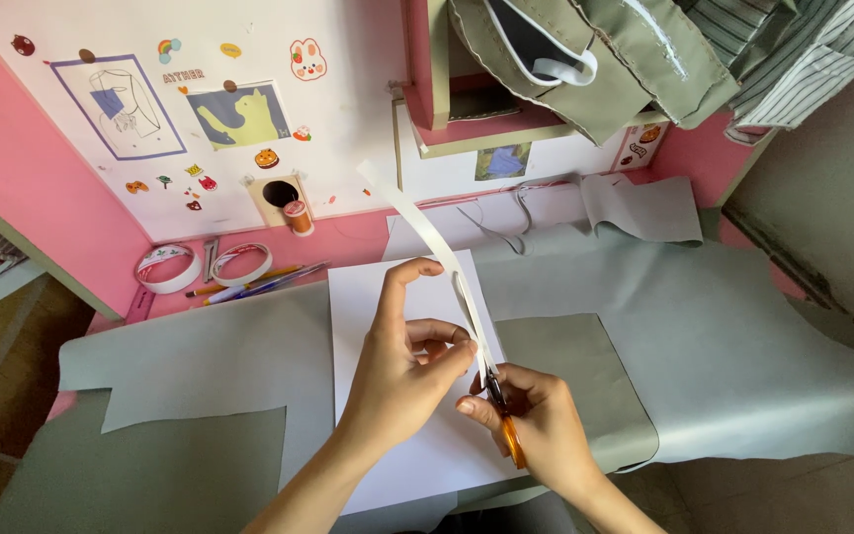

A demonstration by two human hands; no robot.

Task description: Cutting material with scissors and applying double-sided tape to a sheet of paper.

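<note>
Right hand (536,415) gripping orange scissors (504,415) | left hand (407,366) pinching white paper strip (437,247)

Two bare forearms rise from the bottom edge of the view and meet near the centre. The left hand (402,361) comes up from the lower left, wrist slightly bent, palm turned toward the right. Its index finger is stretched upward and curved at the tip, the thumb reaches across to the right, and the remaining fingers curl inward — a light pinching pose. The right hand (536,420) enters from the lower right, sitting lower and just beside the left, closed in a loose fist, its thumb on the left side — the two hands' thumbs nearly touching.
</note>
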